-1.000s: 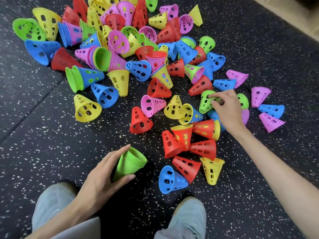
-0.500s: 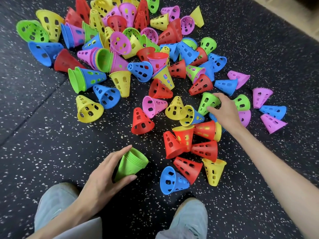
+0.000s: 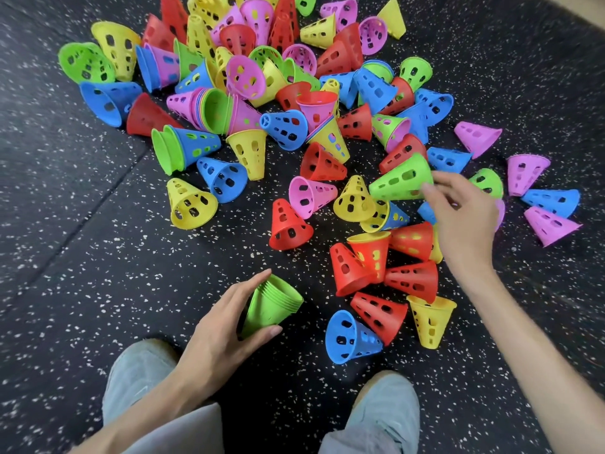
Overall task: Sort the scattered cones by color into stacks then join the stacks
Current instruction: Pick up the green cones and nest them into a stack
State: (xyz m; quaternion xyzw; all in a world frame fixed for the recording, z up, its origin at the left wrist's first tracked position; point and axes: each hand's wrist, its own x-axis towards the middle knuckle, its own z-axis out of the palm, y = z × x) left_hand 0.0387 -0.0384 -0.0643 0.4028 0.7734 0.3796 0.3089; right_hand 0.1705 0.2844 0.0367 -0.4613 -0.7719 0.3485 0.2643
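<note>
Left hand point(image 3: 216, 335) grips green stack point(image 3: 273, 304), roughly 7 nested rims, low on floor point(image 3: 82, 290). Right hand point(image 3: 465, 221) pinches 1 green cone point(image 3: 402, 179) by its rim, lifted. Between hands: 5 red cones point(image 3: 413, 278), 1 blue cone point(image 3: 352, 337). Mixed pile point(image 3: 262, 77) beyond both.

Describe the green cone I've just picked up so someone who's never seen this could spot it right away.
Start at the big pile of coloured cones on the black speckled floor and go to its near right edge. There the right hand pinches a green cone by its wide rim, narrow tip pointing left. Unlike the green stack in the left hand, it's single and raised above the others.
</note>
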